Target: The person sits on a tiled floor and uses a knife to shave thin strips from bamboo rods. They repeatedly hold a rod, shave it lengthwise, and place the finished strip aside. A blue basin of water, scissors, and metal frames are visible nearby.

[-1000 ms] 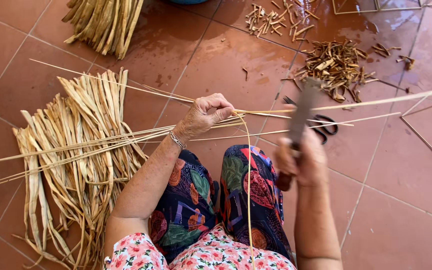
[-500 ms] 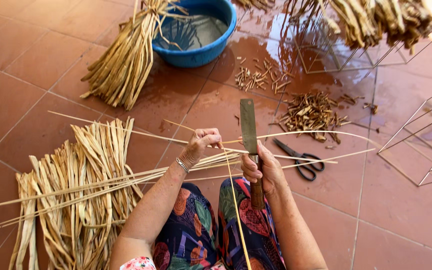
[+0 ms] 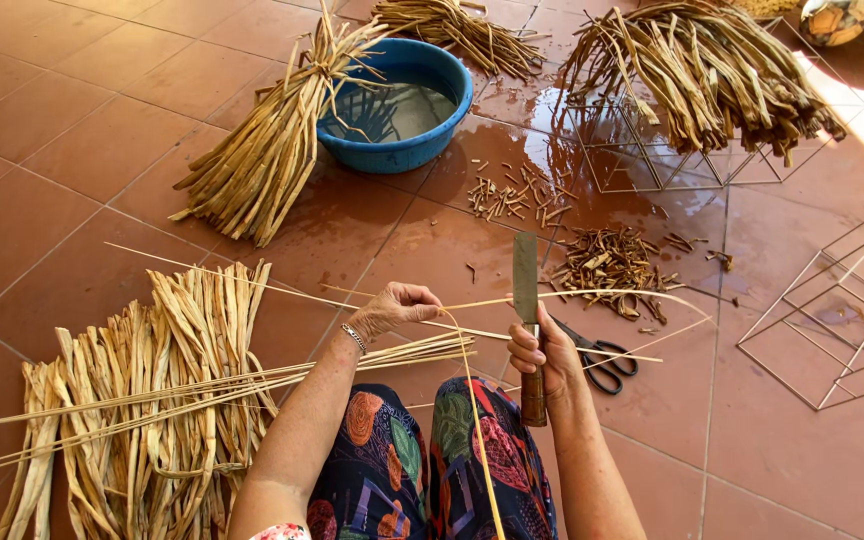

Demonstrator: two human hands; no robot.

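My right hand [image 3: 544, 356] grips the wooden handle of a knife [image 3: 525, 288], its flat blade pointing away from me. My left hand [image 3: 397, 307] pinches a thin pale strip [image 3: 477, 430] that curves down over my patterned lap, beside long thin reed strips [image 3: 592, 297] lying across the floor. Black scissors [image 3: 600, 362] lie on the tiles just right of my right hand. A flat pile of dried stalks [image 3: 152, 400] spreads to my left.
A blue basin [image 3: 402, 100] of water stands ahead, with a stalk bundle [image 3: 267, 160] leaning on it. Cut scraps [image 3: 612, 262] litter the wet tiles. More stalks [image 3: 702, 70] rest on a wire frame; another wire frame [image 3: 832, 320] stands at the right.
The view has tilted upward, bringing the basin and far bundles into sight. My right hand has brought the knife in from the right to upright near my left hand.
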